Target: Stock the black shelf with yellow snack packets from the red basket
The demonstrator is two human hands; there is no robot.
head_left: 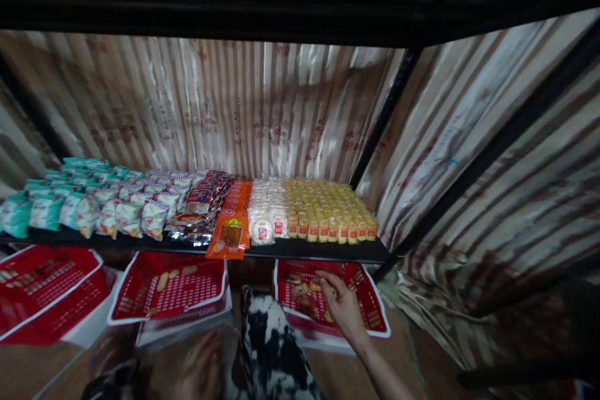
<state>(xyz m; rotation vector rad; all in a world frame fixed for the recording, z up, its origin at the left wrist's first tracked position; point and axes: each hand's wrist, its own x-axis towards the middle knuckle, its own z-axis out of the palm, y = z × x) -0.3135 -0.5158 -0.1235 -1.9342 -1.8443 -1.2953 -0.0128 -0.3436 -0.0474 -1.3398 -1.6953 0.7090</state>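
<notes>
My right hand [344, 307] reaches into the right-hand red basket [375, 319], fingers curled over small wrapped brown-yellow snacks [300, 290]. Whatever its fingertips close on is too dim to name. Low in the view, my left hand [204, 365] hangs beside my patterned trouser leg [272, 344], smeared by motion, so its grip is unclear. Above the basket, rows of yellow wrapped snacks [323, 206] fill the right end of the black shelf [323, 251]. Clear packs of round white crackers [262, 228] stand just left of them.
An orange snack bag [232, 222] overhangs the shelf edge, beside dark red-blue packets [201, 200] and teal-white bags [47, 209]. A middle red basket [173, 309] holds a few pale pieces; another red basket [51, 300] stands left. Overhead runs a black shelf frame [210, 6].
</notes>
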